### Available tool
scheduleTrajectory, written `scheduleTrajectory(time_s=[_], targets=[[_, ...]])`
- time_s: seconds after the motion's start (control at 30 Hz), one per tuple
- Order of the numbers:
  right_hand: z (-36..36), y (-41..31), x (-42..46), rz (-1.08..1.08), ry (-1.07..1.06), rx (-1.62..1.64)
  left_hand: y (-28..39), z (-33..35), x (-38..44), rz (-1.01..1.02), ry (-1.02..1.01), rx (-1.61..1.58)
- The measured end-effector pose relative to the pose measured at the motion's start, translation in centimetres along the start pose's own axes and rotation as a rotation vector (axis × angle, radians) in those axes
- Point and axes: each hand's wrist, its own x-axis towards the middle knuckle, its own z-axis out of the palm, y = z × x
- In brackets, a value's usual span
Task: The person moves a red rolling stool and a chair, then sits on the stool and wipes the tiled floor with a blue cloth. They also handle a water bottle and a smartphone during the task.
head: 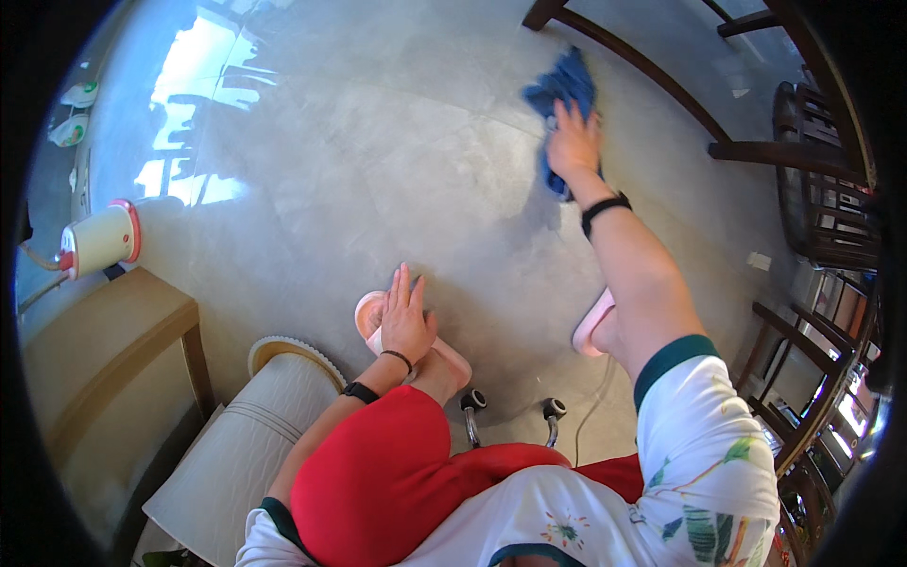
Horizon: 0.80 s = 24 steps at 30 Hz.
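My right hand [574, 142] holds a crumpled blue cloth [570, 74] against the grey floor [425, 170], its fingers laid over the top. The cloth spreads past my fingertips and below my palm. My left hand [409, 319] has nothing in it, with its fingers stretched out above my left foot. Under it is a pink slipper [368, 312], partly covered by the hand; whether they touch I cannot tell. The other pink slipper [592, 329] shows beside my right forearm.
Dark wooden furniture legs and a rail [645, 74] stand to the right of the cloth. At left are a cream, pink-rimmed appliance [103, 239], a wooden stool [134, 354] and a ribbed white bin [248, 432]. Chair casters [473, 400] and a cable [595, 397] lie close to me.
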Motion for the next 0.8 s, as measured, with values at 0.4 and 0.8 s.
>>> scheduleTrajectory(time_s=[0.4, 0.8], targets=[[-5.8, 10.2, -9.2, 0.200, 0.295, 0.114, -0.5, 1.1, 0.0, -0.012, 0.070, -0.001], [3.0, -11.6, -19.2, -0.873, -0.084, 0.040, -2.0, 2.1, -0.3, 0.079, 0.244, 0.002]])
